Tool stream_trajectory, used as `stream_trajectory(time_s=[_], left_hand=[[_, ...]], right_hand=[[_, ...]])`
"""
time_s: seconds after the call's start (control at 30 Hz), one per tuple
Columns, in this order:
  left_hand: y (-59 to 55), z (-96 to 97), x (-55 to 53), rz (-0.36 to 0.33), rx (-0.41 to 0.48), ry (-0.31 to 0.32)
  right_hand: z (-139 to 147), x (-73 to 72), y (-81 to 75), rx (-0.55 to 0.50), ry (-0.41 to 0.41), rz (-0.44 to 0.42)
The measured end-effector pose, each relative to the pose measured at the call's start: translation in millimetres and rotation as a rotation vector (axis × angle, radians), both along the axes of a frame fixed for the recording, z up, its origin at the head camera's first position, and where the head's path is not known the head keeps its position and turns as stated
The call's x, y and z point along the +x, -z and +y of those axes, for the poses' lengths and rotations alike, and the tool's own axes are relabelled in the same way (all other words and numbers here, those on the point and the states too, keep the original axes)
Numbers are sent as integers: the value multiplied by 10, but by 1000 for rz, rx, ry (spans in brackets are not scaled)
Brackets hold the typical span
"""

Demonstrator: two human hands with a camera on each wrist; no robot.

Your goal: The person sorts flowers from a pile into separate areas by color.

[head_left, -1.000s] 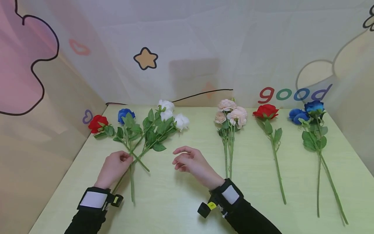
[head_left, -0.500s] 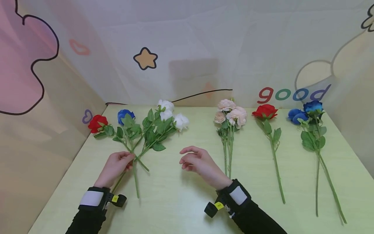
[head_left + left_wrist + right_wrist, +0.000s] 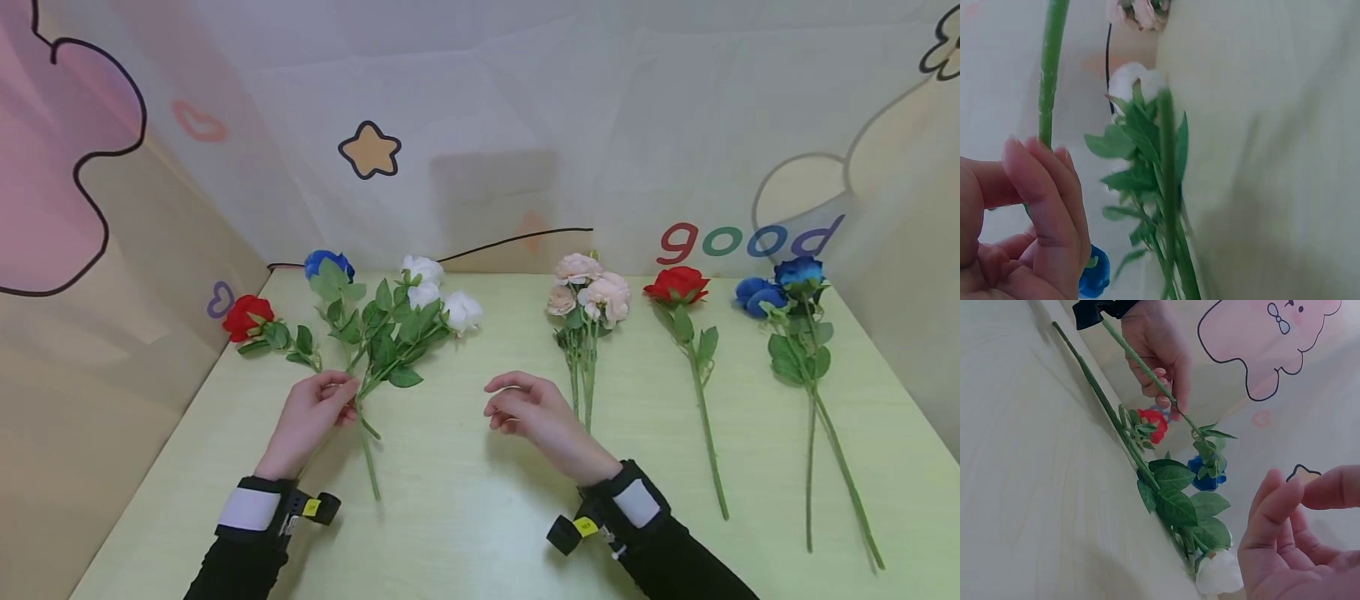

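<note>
The left hand [image 3: 311, 421] pinches the stem of a blue rose [image 3: 328, 265] between thumb and fingers. In the left wrist view, that green stem [image 3: 1049, 75] rises out of the fingertips. Seen from the right wrist, the blue rose [image 3: 1209, 476] is lifted off the table, its head past the fingers. Close by, white flowers [image 3: 462, 312] with leafy stems lie on the table, partly overlapped by the blue rose's leaves. A red rose [image 3: 247, 318] lies at the far left, its stem partly hidden by the left hand. Over the middle, the right hand [image 3: 543, 425] hovers with loosely bent fingers, holding nothing.
Right of centre lies a bunch of pale pink flowers [image 3: 606, 296], its lower stems behind the right hand. Farther right are another red rose [image 3: 677, 285] and blue flowers [image 3: 798, 273] on long stems. A printed backdrop [image 3: 510, 100] stands at the table's back edge.
The left hand has moved up and right, lifting the blue rose so its head rises toward the backdrop and its stem end swings right. The right hand has drifted right.
</note>
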State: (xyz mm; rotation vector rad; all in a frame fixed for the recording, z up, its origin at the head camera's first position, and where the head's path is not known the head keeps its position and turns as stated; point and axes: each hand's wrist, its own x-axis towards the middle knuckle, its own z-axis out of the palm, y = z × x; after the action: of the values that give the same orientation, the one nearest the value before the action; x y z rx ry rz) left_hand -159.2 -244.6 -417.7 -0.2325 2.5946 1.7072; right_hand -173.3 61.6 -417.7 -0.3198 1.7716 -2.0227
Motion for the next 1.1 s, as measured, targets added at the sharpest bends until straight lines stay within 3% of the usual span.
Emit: stream_trajectory(time_s=[0.6,0.8,0.93,1.1], left_hand=[[-309,1081,-243,151,198,230],[-423,1445,-293,179,269,304],[-439,1593,-314,191,276,341],[-379,1651,-339,215,232,374]], right_hand=[[629,-41,-94,122,69,60],[787,-85,-136,115,88,72],[829,-98,-152,100,80,63],[853,-97,-150,114,44,67]])
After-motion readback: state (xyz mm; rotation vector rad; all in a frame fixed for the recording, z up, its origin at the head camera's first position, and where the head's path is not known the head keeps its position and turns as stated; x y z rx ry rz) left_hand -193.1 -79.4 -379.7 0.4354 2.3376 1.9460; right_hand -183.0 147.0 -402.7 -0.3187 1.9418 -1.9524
